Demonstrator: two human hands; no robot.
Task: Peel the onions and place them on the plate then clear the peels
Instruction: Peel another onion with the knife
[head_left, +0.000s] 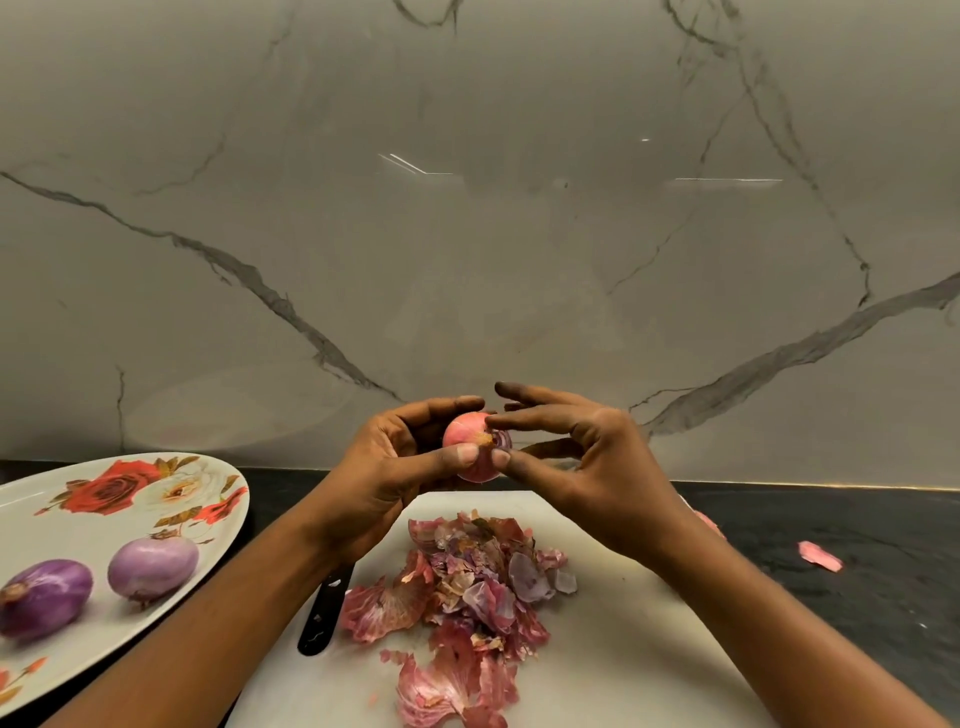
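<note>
My left hand (400, 462) grips a small pink-skinned onion (470, 441) in the air above the far edge of the white cutting board (623, 649). My right hand (576, 457) pinches the dry skin at the onion's tip with thumb and forefinger, its other fingers spread. A patch of purple flesh shows at that end. Two peeled purple onions (152, 569) (44, 597) lie on the white floral plate (62, 525) at the left. A heap of pink onion peels (462, 597) covers the middle of the board.
A black knife handle (322, 618) lies at the board's left edge, partly under my left forearm. One stray peel (820, 556) lies on the dark counter to the right. A marble wall rises right behind the counter.
</note>
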